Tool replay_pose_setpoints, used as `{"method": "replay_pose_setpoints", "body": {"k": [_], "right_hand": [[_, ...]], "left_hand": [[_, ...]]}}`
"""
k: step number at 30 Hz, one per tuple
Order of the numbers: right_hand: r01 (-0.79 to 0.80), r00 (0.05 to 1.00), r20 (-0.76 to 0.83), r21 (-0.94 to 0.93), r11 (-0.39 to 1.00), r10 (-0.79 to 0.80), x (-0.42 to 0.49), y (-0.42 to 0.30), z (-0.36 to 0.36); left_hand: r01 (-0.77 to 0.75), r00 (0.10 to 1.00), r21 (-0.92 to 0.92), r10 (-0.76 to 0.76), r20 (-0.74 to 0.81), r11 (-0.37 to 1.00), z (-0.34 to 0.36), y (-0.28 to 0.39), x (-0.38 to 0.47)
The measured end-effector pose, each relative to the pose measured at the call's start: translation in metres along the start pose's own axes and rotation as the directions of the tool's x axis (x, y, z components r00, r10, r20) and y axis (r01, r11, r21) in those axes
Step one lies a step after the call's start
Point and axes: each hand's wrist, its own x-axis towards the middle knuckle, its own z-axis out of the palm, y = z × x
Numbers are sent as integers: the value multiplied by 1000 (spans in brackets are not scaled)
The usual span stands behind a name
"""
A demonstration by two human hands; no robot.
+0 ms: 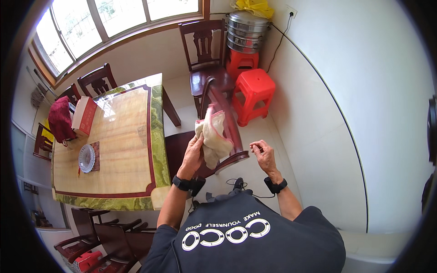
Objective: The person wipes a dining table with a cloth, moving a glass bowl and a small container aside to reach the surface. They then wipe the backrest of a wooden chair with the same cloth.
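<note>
My left hand (192,155) grips a cream cloth with a pink edge (214,136), bunched and hanging in folds. Behind the cloth stands a dark red wooden chair (229,112), its curved backrest towards me. The cloth hides part of that backrest; whether it touches the wood I cannot tell. To the right of the chair's near top corner, my right hand (264,157) is raised with its fingers loosely curled and nothing visible in them. A black strap with a small device sits on each wrist.
Left is a glossy stone-topped table (126,136) holding a glass bowl (86,158), a cardboard box (84,116) and a maroon cloth (60,119). Ahead are another chair (210,76), a red plastic stool (254,94) and a stacked metal steamer (247,32). A wall (327,143) runs along the right.
</note>
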Motion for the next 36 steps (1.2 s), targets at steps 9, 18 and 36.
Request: {"method": "replay_pose_setpoints", "body": {"k": [9, 18, 36], "right_hand": [[-91, 986, 144, 45, 995, 84, 35, 61, -60], [107, 961, 238, 148, 983, -141, 58, 6, -52], [150, 949, 292, -93, 984, -117, 89, 13, 15]], "left_hand": [[-234, 957, 946, 115, 265, -225, 88, -83, 22], [-159, 951, 935, 206, 231, -318, 113, -86, 51], [-407, 851, 912, 340, 400, -55, 61, -76, 52]]}}
